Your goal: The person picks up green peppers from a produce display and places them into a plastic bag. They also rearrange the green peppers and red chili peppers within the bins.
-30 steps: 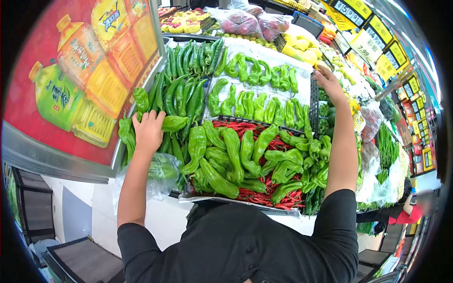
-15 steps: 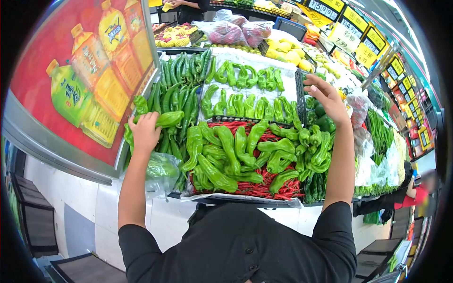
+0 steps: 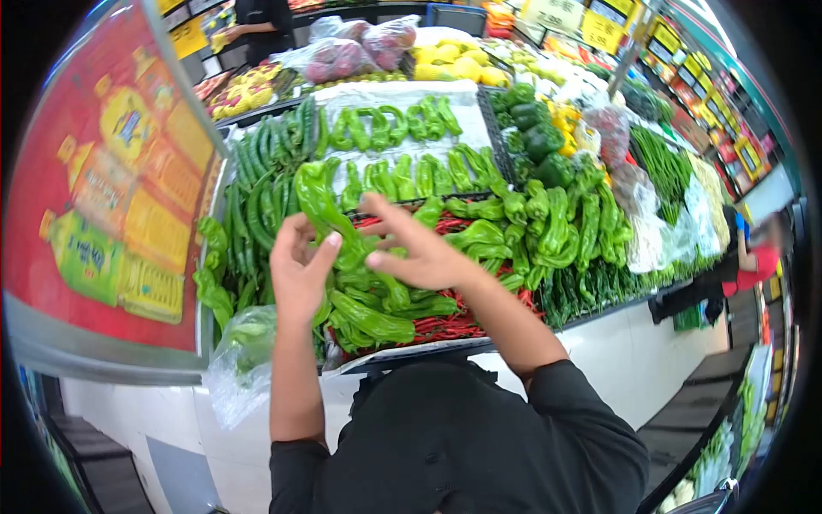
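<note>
My left hand is closed around the lower part of a long green pepper, which stands up wrinkled and glossy above the thumb. My right hand is just to its right, fingers apart, pointing at the pepper without visibly gripping anything. Beneath both hands, loose green peppers lie heaped over thin red chilies. Farther back, two rows of green peppers are laid out on a white sheet.
Left stands a drink advertising panel, with long dark green peppers beside it. A clear plastic bag hangs at the front edge. Dark bell peppers are at the right. Two people are in the distance, one in a red top.
My left hand has brought the green pepper from the left side to the middle. My right hand has come down and left from the far right toward it. The view has shifted.
</note>
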A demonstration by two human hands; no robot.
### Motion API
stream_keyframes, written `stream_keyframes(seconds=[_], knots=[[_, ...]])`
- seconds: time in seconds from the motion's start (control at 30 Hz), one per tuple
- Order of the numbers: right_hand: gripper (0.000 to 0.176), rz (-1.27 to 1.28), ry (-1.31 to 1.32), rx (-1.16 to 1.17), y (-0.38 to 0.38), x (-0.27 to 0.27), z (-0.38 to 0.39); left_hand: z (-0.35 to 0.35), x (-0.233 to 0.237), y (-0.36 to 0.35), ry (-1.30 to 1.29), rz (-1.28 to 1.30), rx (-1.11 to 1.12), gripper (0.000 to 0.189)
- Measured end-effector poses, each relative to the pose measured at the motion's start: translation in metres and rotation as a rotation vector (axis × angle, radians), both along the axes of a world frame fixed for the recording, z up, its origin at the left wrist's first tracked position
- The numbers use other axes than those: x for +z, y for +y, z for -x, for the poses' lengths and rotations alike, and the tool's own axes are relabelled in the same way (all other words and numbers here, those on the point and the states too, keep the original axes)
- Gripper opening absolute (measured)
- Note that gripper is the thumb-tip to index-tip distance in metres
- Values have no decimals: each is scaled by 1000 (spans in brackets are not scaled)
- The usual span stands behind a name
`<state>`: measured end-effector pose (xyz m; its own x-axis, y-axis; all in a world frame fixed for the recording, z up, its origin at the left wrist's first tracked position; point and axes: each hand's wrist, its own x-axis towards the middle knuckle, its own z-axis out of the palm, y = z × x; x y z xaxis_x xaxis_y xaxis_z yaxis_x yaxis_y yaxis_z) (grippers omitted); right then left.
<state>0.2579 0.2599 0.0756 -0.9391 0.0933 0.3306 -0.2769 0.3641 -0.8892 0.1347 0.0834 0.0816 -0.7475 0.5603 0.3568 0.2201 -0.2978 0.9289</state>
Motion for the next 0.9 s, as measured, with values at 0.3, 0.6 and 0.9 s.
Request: stream_keyframes(seconds=[0.3, 0.6, 0.9], knots=[[74, -116, -41, -202, 31, -1, -3, -21, -39, 26, -139, 49, -132, 36], [74, -73, -319, -639, 202, 79, 36, 10, -51, -3, -141, 187, -20, 34], [68, -443, -701, -944, 416, -57, 138, 36, -71, -7, -223, 369, 115, 31]])
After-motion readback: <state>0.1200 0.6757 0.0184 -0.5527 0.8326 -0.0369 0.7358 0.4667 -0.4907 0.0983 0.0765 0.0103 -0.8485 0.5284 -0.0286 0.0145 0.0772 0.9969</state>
